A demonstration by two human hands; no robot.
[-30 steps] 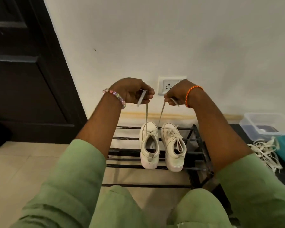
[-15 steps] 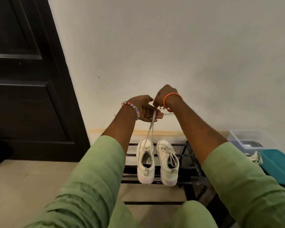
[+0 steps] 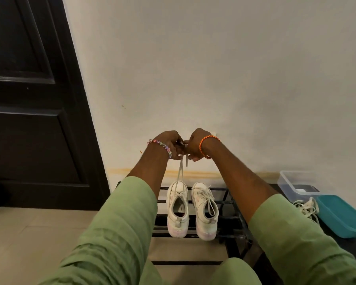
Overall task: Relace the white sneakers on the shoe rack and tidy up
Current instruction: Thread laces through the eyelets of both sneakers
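Two white sneakers stand side by side, heels toward me, on the black metal shoe rack [image 3: 233,204]. The left sneaker [image 3: 177,210] has its white lace [image 3: 180,171] drawn straight up to my hands. The right sneaker [image 3: 205,210] is laced, its ends lying loose over the tongue. My left hand [image 3: 172,144] and my right hand [image 3: 195,144] meet above the left sneaker, and both pinch the ends of that lace. A short lace end hangs below my fingers.
A dark door [image 3: 29,99] fills the left, with the pale wall behind the rack. To the right lie a clear plastic box [image 3: 296,182], a teal lid [image 3: 341,217] and a heap of loose white laces [image 3: 306,208]. The floor is beige tile [image 3: 29,243].
A second ago my hands were apart, each holding one lace end. They have come together above the left sneaker, and the view has tilted upward.
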